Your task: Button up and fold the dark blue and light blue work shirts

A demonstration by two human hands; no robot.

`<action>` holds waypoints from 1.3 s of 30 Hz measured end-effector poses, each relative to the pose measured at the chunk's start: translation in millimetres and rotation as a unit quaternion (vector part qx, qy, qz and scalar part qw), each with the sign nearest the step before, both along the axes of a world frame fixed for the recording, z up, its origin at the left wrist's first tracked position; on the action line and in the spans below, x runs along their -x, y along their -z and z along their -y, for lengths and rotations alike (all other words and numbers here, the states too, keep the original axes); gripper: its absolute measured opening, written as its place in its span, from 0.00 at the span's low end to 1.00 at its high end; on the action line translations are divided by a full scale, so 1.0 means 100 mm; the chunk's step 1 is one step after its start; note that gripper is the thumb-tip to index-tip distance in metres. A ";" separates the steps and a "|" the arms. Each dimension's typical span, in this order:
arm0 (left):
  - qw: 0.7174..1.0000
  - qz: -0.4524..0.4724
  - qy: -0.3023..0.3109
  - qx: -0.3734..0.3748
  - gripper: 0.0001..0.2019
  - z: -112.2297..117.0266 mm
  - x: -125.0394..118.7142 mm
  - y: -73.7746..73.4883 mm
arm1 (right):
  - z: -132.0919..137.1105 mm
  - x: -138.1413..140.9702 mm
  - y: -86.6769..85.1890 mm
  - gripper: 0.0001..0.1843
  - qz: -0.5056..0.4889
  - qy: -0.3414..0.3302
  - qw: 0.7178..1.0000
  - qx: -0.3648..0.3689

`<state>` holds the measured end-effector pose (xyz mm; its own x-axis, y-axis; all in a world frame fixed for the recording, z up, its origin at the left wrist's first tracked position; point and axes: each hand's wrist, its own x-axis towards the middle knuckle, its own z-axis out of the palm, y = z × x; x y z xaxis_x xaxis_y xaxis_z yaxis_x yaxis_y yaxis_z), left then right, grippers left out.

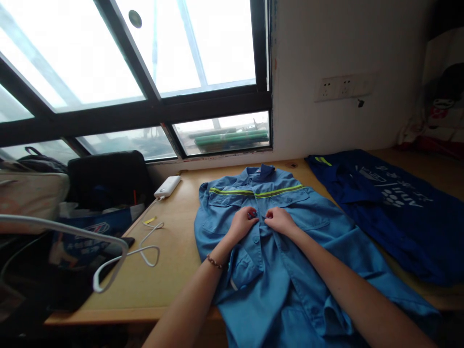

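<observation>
A light blue work jacket [217, 212] with a yellow-green and grey stripe across its chest lies front up, collar at the far end. Its lower part hangs over the table's near edge. My left hand [243, 223] is closed in a pinch on one front edge, just below the stripe; something small, dark red and blue, shows at its fingers, too small to name. Close by on the right, my right hand [280, 220] pinches the other front edge. Below the hands the front edges lie apart, and a button [256, 239] shows on the left one.
A dark blue garment [409, 212] with white print lies on the table [174, 270] at the right. To the left are a white power bank [167, 186] and its white cable [147, 241]. Bags and a black chair back [108, 174] stand beyond the table's left edge, under the window.
</observation>
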<state>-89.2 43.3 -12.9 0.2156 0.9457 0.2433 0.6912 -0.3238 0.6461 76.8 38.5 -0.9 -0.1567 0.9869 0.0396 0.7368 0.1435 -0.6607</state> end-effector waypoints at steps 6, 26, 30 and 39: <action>0.997 -0.051 -0.061 -0.008 0.08 0.02 -0.01 0.02 | -0.02 -0.09 -0.14 0.10 -0.473 -0.019 0.858 0.198; 0.869 0.448 0.008 0.209 0.14 0.13 -0.10 -0.17 | 0.02 -0.01 -0.08 0.07 -0.536 0.026 0.802 0.263; 0.866 0.453 0.029 0.212 0.15 0.12 -0.10 -0.15 | 0.02 0.00 -0.06 0.08 -0.544 0.037 0.804 0.237; 0.880 0.430 0.034 0.199 0.14 0.12 -0.11 -0.13 | 0.07 0.01 -0.11 0.09 -0.533 -0.020 0.820 0.207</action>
<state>-78.2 31.5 0.4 0.1720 0.9851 -0.0033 -0.1201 0.0243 0.9925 76.0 31.0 10.0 -0.2835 0.9451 -0.1623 -0.2910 -0.2461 -0.9245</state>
